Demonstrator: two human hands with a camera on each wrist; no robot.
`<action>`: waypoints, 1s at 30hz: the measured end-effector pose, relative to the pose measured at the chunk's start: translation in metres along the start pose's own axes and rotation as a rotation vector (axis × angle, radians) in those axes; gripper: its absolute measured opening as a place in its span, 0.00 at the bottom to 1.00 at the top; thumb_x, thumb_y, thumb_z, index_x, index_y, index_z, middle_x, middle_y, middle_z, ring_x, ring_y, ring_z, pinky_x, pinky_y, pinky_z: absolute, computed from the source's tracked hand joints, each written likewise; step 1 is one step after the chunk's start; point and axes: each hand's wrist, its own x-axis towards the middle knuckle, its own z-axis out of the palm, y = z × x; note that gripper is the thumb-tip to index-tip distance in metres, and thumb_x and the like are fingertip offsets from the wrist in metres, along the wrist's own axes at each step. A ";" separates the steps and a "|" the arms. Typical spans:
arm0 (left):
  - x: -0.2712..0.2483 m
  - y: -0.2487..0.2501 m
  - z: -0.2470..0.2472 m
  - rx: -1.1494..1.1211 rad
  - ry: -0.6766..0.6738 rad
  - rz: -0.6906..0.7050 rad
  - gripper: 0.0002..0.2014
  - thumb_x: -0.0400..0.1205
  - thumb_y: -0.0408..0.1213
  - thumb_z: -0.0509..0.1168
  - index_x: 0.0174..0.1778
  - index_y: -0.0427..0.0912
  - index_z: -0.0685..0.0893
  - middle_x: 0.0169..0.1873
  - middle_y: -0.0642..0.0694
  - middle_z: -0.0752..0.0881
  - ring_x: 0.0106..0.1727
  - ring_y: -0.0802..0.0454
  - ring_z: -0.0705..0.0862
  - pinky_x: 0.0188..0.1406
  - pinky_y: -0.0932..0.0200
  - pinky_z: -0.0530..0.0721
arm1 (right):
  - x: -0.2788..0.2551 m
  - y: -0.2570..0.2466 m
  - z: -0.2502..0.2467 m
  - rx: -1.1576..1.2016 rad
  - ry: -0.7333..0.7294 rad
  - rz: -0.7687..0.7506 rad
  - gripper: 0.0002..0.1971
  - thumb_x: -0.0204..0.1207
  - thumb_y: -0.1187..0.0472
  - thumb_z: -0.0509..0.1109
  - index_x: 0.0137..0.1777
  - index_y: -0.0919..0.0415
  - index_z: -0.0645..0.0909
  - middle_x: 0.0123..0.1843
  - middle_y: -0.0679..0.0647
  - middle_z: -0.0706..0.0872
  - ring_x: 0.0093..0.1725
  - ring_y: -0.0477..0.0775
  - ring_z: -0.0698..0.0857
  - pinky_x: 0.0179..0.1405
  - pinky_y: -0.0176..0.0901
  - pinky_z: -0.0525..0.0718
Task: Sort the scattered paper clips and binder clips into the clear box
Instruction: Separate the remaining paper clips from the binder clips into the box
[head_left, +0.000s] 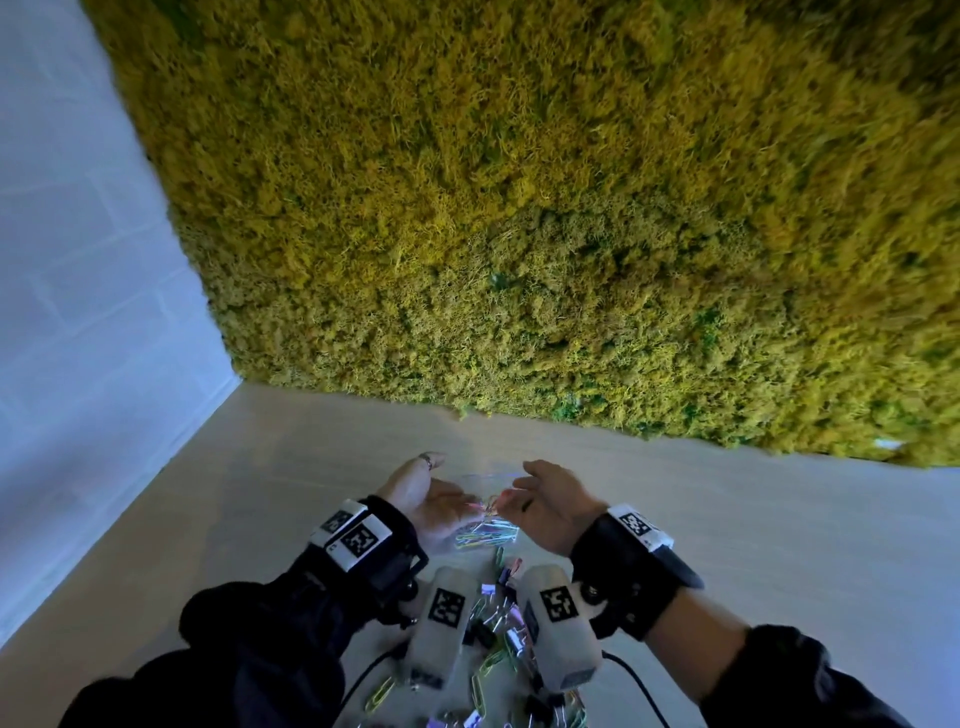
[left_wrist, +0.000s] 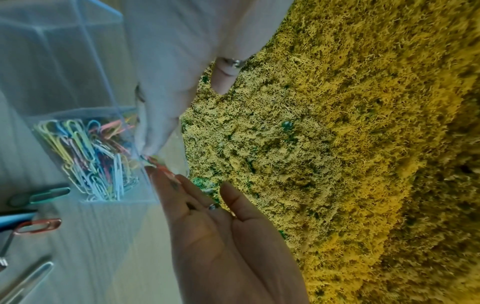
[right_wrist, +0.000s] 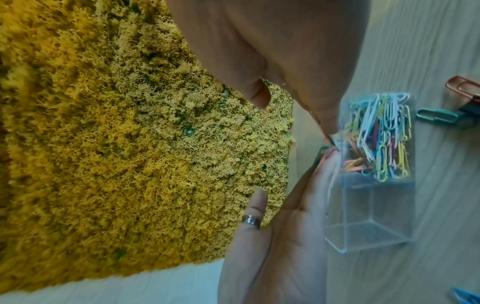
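Many paper clips (left_wrist: 88, 158) already fill one compartment of the box (right_wrist: 369, 207) on the bench (head_left: 727, 519); its other compartment looks empty. Both hands, left (head_left: 431, 501) and right (head_left: 550, 506), cup over it, fingers relaxed, gripping nothing visible. Binder clips (head_left: 498, 613) and more paper clips remain scattered nearby.

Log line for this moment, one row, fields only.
left hand: open, cupped over clear box | right hand: open, same | paper clips: fill one compartment | binder clips: loose on table

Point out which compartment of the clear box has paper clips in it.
The compartment nearer the person of the clear plastic box: it is packed with coloured paper clips; the farther one is empty.
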 end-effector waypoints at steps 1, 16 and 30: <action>0.000 0.000 0.001 -0.007 0.021 0.009 0.19 0.84 0.43 0.52 0.43 0.26 0.70 0.34 0.34 0.72 0.35 0.40 0.75 0.55 0.43 0.81 | 0.000 -0.001 0.000 -0.029 -0.003 0.002 0.27 0.84 0.62 0.53 0.77 0.75 0.50 0.81 0.70 0.52 0.47 0.70 0.78 0.48 0.50 0.78; -0.039 -0.017 -0.070 1.097 0.098 0.381 0.08 0.83 0.34 0.59 0.44 0.44 0.83 0.36 0.49 0.83 0.28 0.58 0.80 0.26 0.69 0.76 | -0.058 -0.016 -0.073 -1.575 -0.122 -0.181 0.15 0.83 0.59 0.55 0.67 0.59 0.72 0.57 0.53 0.76 0.41 0.41 0.78 0.33 0.35 0.79; -0.013 -0.075 -0.088 1.942 0.087 0.446 0.19 0.72 0.35 0.73 0.56 0.46 0.74 0.52 0.48 0.69 0.42 0.56 0.72 0.40 0.67 0.72 | -0.036 0.061 -0.086 -2.066 -0.117 -0.486 0.21 0.76 0.49 0.65 0.66 0.56 0.76 0.72 0.53 0.67 0.68 0.56 0.70 0.69 0.55 0.74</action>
